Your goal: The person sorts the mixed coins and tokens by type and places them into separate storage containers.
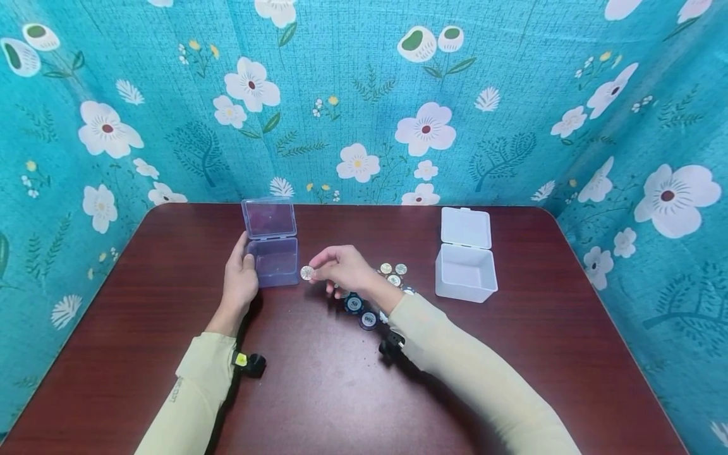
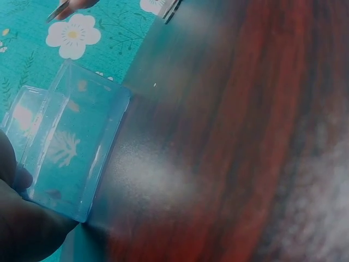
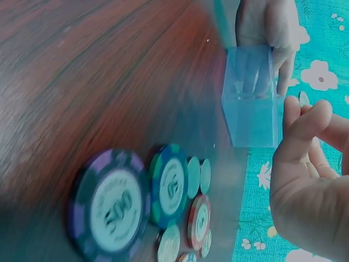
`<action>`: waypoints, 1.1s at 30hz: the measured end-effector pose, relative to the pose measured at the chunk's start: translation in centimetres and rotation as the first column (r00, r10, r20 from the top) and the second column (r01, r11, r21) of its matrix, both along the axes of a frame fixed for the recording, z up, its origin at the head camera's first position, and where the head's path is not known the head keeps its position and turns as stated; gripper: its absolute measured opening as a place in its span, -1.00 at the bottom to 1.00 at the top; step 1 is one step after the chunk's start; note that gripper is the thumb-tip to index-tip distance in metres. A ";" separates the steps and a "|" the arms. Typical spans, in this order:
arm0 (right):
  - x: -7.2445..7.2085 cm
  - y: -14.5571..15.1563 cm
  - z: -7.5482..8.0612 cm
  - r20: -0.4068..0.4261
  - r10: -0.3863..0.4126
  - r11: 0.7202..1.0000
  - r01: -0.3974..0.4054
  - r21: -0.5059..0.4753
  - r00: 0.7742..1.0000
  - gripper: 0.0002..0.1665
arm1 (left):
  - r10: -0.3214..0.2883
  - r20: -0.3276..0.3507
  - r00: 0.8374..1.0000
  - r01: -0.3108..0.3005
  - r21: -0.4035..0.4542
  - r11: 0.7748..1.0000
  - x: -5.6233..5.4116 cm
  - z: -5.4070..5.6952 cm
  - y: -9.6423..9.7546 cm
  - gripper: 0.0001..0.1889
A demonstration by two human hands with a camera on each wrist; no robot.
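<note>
My left hand (image 1: 241, 278) grips the left side of a clear bluish plastic box (image 1: 277, 262), which stands with its lid raised at the back. Nothing shows inside that box. Just right of it, my right hand (image 1: 344, 272) pinches a silver coin (image 1: 307, 273) between thumb and fingertips, above the table. Below the right hand and forearm lie poker chips and coins, partly hidden: a blue-green chip (image 1: 354, 304), a dark purple chip marked 500 (image 1: 368, 319) and a red-edged chip (image 3: 199, 222). Small coins (image 1: 401, 269) lie behind them.
A white plastic box (image 1: 466, 275) with its lid raised stands right of the chips. The dark red wooden table (image 1: 318, 392) reaches back to a blue flowered curtain (image 1: 341, 95). Each wrist wears a small black camera (image 1: 254, 365).
</note>
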State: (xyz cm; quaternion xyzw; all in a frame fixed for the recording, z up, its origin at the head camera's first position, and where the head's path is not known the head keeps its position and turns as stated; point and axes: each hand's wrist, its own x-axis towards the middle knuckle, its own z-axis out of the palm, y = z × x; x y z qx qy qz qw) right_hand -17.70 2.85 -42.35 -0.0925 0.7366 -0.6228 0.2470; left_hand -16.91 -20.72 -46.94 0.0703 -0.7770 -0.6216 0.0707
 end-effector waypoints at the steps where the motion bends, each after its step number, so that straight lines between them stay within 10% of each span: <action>1: 0.0 -0.2 0.0 0.005 -0.005 1.000 0.005 -0.007 1.000 -0.82 | 0.001 0.000 1.000 -0.001 -0.003 1.000 0.0 0.0 0.0 -0.40; 33: -1.5 -4.5 0.4 0.182 -0.086 0.989 0.106 -0.105 0.980 -0.86 | 0.030 0.008 1.000 -0.030 -0.002 1.000 -0.2 0.0 0.2 -0.41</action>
